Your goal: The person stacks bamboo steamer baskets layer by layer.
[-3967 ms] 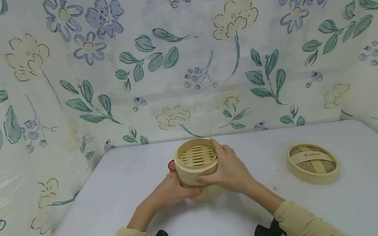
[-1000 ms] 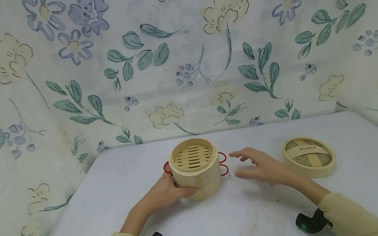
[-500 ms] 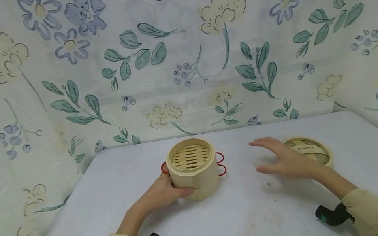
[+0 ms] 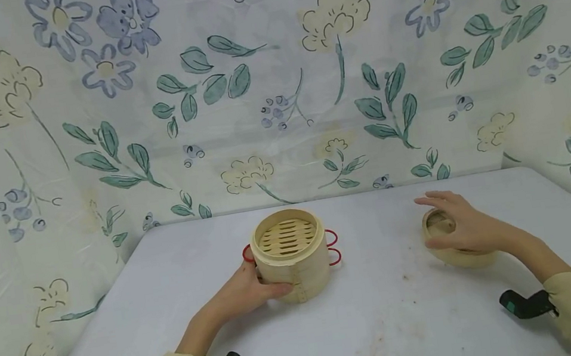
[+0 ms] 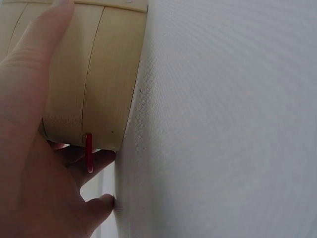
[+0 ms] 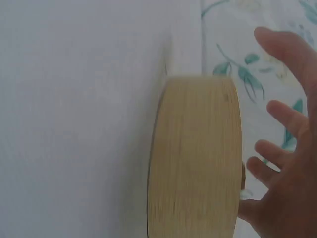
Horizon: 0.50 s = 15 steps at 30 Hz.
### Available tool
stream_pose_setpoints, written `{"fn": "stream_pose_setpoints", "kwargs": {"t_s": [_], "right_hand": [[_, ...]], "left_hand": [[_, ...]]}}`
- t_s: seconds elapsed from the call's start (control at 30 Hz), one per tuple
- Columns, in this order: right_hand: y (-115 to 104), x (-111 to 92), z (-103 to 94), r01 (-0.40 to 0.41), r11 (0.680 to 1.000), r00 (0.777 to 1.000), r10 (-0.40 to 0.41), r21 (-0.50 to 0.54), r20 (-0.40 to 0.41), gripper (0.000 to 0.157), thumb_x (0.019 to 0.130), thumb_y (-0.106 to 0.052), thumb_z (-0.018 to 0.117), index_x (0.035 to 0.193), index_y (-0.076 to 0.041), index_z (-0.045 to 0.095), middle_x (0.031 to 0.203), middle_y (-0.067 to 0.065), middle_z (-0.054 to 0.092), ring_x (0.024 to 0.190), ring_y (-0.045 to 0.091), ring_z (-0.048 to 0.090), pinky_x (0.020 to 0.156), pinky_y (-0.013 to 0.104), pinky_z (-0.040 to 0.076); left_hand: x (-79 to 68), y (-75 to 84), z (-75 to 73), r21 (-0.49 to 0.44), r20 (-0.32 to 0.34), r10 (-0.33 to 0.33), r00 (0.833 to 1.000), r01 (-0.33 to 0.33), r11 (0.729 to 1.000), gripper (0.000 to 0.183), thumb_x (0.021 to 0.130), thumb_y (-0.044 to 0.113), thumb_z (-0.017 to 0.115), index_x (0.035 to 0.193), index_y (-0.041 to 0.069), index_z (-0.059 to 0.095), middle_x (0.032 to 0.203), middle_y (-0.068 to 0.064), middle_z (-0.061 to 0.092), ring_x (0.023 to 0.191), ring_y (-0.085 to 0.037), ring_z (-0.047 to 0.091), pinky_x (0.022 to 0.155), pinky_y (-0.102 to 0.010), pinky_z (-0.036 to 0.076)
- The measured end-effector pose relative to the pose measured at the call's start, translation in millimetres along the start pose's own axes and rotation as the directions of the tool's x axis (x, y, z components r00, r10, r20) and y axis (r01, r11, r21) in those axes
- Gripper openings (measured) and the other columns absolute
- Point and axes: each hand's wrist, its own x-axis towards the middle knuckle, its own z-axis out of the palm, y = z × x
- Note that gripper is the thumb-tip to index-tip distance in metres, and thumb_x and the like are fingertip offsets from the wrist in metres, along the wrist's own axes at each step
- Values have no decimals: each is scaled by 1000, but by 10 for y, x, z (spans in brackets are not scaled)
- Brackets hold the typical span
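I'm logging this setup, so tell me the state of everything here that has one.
Bamboo steamer: upright, uncovered, standing on the table.
Lid: off the steamer, lying on the table.
Left grip: curled round the steamer.
Right grip: spread over the lid, not closed round it.
Table: marked with faint brownish smudges.

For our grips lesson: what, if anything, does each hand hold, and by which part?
The left hand grips the bamboo steamer by its side wall; the right hand, over the lid, holds nothing.
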Motion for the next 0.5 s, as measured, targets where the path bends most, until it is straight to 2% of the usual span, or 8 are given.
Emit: {"fn": "stream_pose_setpoints", "kwargs": {"t_s": [0.23,0.5], "right_hand": [[170,-93,-72,-40,997,999,41,59,-6,80,76,-35,72,142,-11,33,145,24,17,129,47,18,88,72,24],[213,-112,-58,-46,998,999,45,52,12,82,74,-35,74,140,-7,35,144,27,19,127,52,17,88,73,22]], "left_hand": [[2,-9,2,-7,0,-27,1000,27,1000,94,67,39,81,138,34,19,135,9,40,129,-14,33,107,-48,24],[-5,7,-1,-22,4,-26,1000,26,999,94,67,40,81,138,35,19,135,9,41,129,-14,33,107,-49,24]]}}
